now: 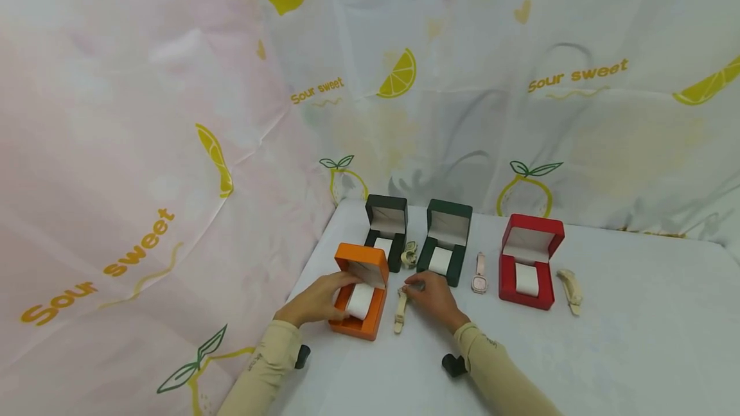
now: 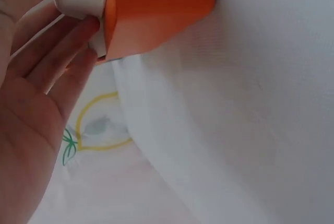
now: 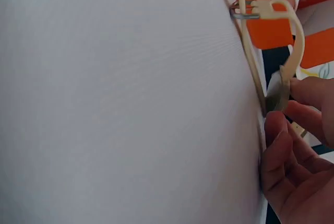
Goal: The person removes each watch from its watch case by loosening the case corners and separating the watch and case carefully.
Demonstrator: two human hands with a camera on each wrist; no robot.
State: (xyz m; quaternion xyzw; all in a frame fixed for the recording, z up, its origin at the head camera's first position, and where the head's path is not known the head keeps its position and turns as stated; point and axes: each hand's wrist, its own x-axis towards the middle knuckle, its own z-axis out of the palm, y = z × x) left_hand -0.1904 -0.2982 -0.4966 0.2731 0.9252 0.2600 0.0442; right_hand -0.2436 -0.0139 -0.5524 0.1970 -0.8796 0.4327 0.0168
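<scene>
While four open watch boxes stood on the white table (image 1: 607,313), the orange box (image 1: 361,300) sat nearest the person, with a black box (image 1: 386,231) and a dark green box (image 1: 445,242) behind it and a red box (image 1: 527,260) off to the right. A coiled watch (image 1: 410,254) lay between the black and green boxes, a pink watch (image 1: 479,274) lay between the green and red ones, and a cream watch (image 1: 570,290) lay just right of the red box. The left hand (image 1: 317,300) rested against the orange box's left side, its fingers (image 2: 73,41) nearly straight and touching the white cushion (image 1: 361,300) inside. The right hand (image 1: 432,297) pinched the case of the beige watch (image 1: 400,310) between thumb and fingertips (image 3: 308,93); its strap lay on the table just right of the orange box, buckle end toward the person
</scene>
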